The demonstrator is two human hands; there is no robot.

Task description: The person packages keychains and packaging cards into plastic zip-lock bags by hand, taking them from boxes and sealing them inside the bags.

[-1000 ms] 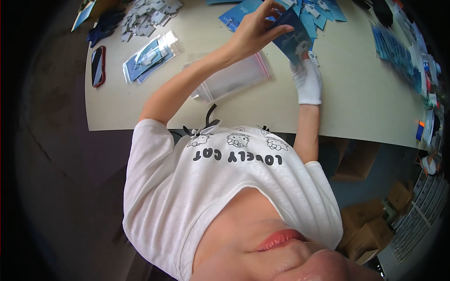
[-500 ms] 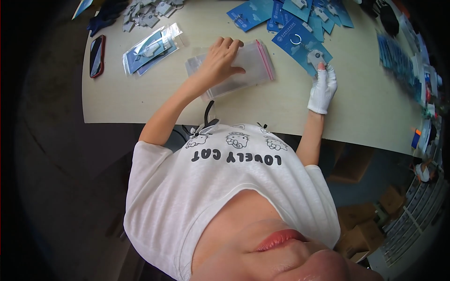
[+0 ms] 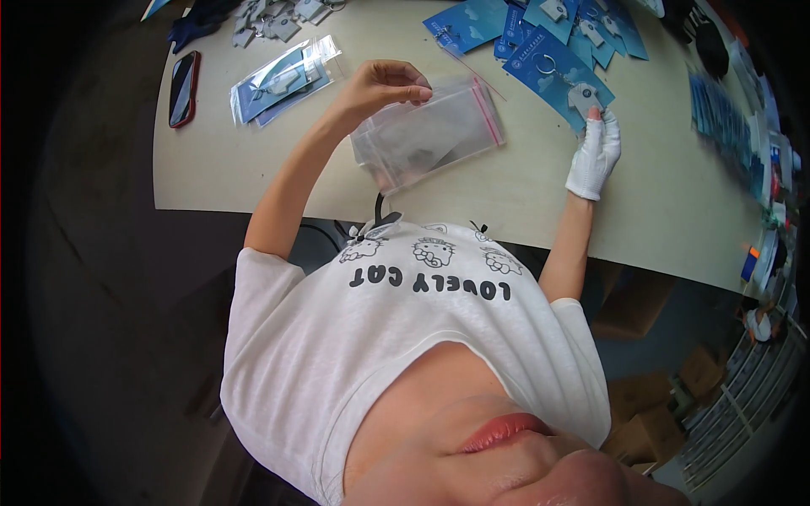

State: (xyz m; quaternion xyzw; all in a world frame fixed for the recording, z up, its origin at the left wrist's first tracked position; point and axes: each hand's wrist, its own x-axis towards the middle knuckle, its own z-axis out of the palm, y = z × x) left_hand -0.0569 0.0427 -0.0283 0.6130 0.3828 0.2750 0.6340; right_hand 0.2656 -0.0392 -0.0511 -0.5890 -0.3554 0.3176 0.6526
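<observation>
My bare left hand (image 3: 388,87) pinches the edge of a clear zip bag on a stack of clear plastic bags (image 3: 439,143) in the middle of the table. A pink-red seal strip runs along the right end of the stack. The pinched bag is lifted at its far edge. To the right, my right hand (image 3: 596,156), in a white glove with a bare fingertip showing, grips the near corner of a blue card (image 3: 553,88). On that card lies a white shirt-shaped keychain (image 3: 584,99) with a metal ring, under my thumb.
Packed cards in clear bags (image 3: 278,84) lie left of the stack, beside a red-cased phone (image 3: 185,88). Loose white keychains (image 3: 278,21) are heaped at the far left. More blue cards (image 3: 464,25) with keychains spread at the far side. A row of packed cards (image 3: 724,126) runs along the right edge.
My left hand has gone from spread fingers over the bags to a pinch, and the top bag's far edge has come up. The right hand still holds the card.
</observation>
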